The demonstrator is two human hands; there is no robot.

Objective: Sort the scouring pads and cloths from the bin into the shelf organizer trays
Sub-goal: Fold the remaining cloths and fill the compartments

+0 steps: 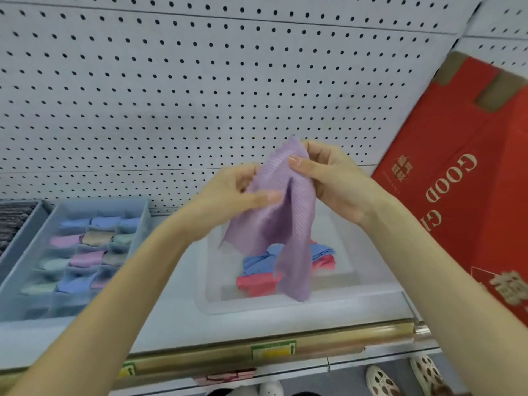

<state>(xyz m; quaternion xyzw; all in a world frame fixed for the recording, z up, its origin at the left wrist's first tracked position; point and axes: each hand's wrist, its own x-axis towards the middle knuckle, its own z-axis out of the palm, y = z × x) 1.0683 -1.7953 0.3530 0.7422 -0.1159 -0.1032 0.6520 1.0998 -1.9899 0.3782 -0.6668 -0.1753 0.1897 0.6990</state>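
Observation:
A purple ribbed cloth [281, 221] hangs above the clear plastic bin [328, 300]. My left hand [231, 190] pinches its left edge. Near the top of the cloth, my right hand [331, 178] pinches the upper corner between thumb and fingers. Blue and pink cloths [257, 270] lie crumpled in the bottom of the bin, partly hidden by the hanging cloth. To the left stands a grey-blue organizer tray [137, 212] with a grid of compartments holding folded cloths in blue, pink, green and beige.
A white pegboard wall [200, 81] backs the shelf. A red cardboard box [463, 181] leans at the right. A second tray with dark grey pads [11, 221] sits at far left. The shelf's gold front rail [257, 352] runs below.

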